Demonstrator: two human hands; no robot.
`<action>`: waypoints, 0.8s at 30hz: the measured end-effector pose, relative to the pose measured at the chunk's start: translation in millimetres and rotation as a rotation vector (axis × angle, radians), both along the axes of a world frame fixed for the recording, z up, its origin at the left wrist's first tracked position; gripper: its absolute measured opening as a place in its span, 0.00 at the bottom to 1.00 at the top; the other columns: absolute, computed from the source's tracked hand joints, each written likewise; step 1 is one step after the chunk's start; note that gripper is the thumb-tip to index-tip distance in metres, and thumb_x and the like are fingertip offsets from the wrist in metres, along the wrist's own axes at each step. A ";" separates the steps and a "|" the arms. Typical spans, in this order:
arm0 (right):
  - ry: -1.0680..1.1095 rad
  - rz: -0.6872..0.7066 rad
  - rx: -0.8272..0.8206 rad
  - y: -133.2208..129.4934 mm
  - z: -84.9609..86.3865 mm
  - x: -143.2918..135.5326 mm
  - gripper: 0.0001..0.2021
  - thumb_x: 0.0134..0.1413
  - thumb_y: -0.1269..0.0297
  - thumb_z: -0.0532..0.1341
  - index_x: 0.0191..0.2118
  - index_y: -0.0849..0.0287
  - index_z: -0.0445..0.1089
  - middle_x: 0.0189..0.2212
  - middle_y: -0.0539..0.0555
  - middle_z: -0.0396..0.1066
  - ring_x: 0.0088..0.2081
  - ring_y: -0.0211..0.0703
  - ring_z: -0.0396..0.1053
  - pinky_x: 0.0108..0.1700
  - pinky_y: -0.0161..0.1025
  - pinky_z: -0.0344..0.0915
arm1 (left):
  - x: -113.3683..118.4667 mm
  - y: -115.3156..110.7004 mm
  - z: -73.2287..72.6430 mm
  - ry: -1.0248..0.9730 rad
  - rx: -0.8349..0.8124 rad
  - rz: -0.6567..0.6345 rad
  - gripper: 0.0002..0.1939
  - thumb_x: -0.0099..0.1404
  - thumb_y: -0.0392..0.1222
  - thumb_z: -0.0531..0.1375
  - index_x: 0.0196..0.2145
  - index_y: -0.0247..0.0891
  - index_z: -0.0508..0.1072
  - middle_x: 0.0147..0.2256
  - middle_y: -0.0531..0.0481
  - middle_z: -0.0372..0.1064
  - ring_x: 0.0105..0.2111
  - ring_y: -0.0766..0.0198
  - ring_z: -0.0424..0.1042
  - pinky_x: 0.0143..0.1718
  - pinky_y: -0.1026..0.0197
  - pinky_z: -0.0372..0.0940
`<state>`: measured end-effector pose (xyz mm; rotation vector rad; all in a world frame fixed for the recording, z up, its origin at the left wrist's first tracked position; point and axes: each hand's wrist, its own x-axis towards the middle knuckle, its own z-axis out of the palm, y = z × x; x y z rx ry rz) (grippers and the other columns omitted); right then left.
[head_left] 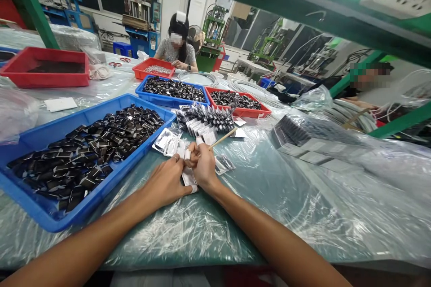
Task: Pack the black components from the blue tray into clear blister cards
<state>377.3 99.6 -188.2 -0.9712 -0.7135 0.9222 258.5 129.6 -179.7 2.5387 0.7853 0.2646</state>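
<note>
My left hand (164, 180) presses a small white packet (189, 177) against the plastic-covered table, with its thumb on the near end and its fingers at the far end. Closed around a thin wooden stick (224, 138) is my right hand (205, 167), touching the same packet beside the left fingers. White wraps cover some fingertips. Small flat packets (168, 142) lie just beyond the left hand, and another packet (224, 164) is right of the right hand. Behind them stand rows of packets with black pieces (205, 120). My fingers hide part of the held packet.
A large blue tray (111, 193) of black pieces sits at left. Farther back are a smaller blue tray (143, 95) and red trays (266, 110). Stacked boxes (292, 136) under plastic lie right. A green beam (269, 2) crosses overhead. Two people sit across the table.
</note>
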 end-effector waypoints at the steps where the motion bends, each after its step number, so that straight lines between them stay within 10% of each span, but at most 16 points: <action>1: -0.008 0.005 0.001 -0.9 -0.7 -0.5 0.21 0.53 0.51 0.58 0.16 0.58 0.58 0.10 0.42 0.43 0.14 0.29 0.37 0.17 0.33 0.39 | 0.2 -0.2 -0.3 -0.004 0.002 0.004 0.17 0.54 0.51 0.60 0.36 0.37 0.68 0.37 0.44 0.66 0.33 0.53 0.69 0.30 0.56 0.61; 9: 0.009 0.167 -0.152 -19.3 -2.7 -6.7 0.21 0.52 0.52 0.58 0.15 0.58 0.58 0.09 0.42 0.43 0.12 0.29 0.38 0.16 0.32 0.35 | 1.2 0.1 -3.2 -0.024 -0.032 0.044 0.13 0.54 0.47 0.60 0.36 0.38 0.69 0.37 0.44 0.66 0.37 0.50 0.71 0.34 0.55 0.62; 15: -0.014 0.221 -0.204 -30.0 35.6 40.2 0.16 0.52 0.53 0.59 0.23 0.57 0.58 0.13 0.39 0.41 0.15 0.29 0.35 0.17 0.30 0.36 | -2.0 6.4 -8.5 -0.104 -0.049 -0.046 0.25 0.56 0.44 0.60 0.52 0.39 0.64 0.43 0.43 0.66 0.41 0.50 0.69 0.37 0.54 0.64; 20: -0.664 -0.086 -0.444 -35.5 55.7 106.0 0.09 0.51 0.58 0.59 0.31 0.58 0.63 0.23 0.49 0.61 0.24 0.38 0.60 0.23 0.35 0.58 | 0.5 17.6 -8.8 -0.378 -0.354 -0.007 0.33 0.58 0.35 0.56 0.61 0.44 0.57 0.36 0.50 0.68 0.33 0.61 0.69 0.36 0.58 0.65; 24: -1.356 -0.385 -0.186 -40.7 47.1 90.5 0.10 0.52 0.68 0.58 0.42 0.60 0.68 0.43 0.61 0.67 0.48 0.54 0.66 0.49 0.50 0.64 | 5.2 23.5 -5.0 -0.611 -0.703 0.176 0.25 0.56 0.41 0.60 0.52 0.32 0.66 0.39 0.44 0.71 0.37 0.60 0.72 0.42 0.57 0.67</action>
